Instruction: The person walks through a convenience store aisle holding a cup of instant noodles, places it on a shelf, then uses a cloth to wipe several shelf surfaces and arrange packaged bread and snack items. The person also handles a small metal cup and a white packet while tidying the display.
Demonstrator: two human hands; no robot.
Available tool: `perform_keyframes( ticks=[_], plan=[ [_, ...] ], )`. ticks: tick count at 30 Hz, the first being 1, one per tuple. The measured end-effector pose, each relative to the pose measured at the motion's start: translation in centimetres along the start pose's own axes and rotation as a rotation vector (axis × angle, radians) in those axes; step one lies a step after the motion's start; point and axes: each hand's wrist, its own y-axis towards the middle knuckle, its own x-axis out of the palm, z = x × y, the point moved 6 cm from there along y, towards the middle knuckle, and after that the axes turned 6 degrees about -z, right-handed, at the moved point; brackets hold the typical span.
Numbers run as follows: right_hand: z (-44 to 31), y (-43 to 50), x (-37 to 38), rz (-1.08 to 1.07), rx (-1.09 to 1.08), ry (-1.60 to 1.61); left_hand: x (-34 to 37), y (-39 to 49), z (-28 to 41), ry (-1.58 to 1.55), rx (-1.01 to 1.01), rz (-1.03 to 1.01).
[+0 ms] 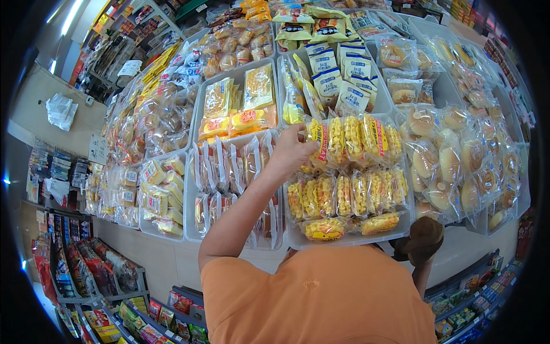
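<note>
My left hand (pixel 296 148) reaches into a translucent plastic bin at its back left corner. Its thumb and fingers close around a clear-wrapped waffle packet (pixel 316 133) at the end of the back row. More packets of yellow waffles (pixel 352 137) stand on edge beside it. A second row of waffle packets (pixel 343 195) stands in front, with two packets lying flat at the near end. Low at my right side, my right hand (pixel 424 263) holds a brown, fuzzy-looking item (pixel 425 236). That item covers most of the hand, and its kind is unclear.
Left of the waffle bin stands a bin of wrapped cakes (pixel 234 163). Bagged round buns (pixel 451 159) fill the right side. White bread packets (pixel 326 79) lie behind. Snack shelves (pixel 99 266) stand at lower left, and a handwritten price card (pixel 98 149) rises at left.
</note>
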Motion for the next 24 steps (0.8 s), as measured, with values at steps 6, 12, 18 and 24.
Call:
perform_keyframes(
  ticks=[6,12,18,24],
  plan=[
    [-0.3,0.6,0.0,-0.037,0.03,-0.034,0.4,0.3,0.5,0.026,-0.01,0.007],
    [1.6,-0.8,0.7,-0.009,0.092,0.081,0.7,0.2,-1.2,0.013,-0.045,0.023],
    [2.3,-1.6,0.8,-0.008,0.113,0.139,1.1,0.2,-1.0,0.025,-0.013,0.003],
    [3.0,-1.8,0.9,-0.017,0.116,0.165,1.1,0.4,-1.7,0.012,0.053,0.04]
  ],
)
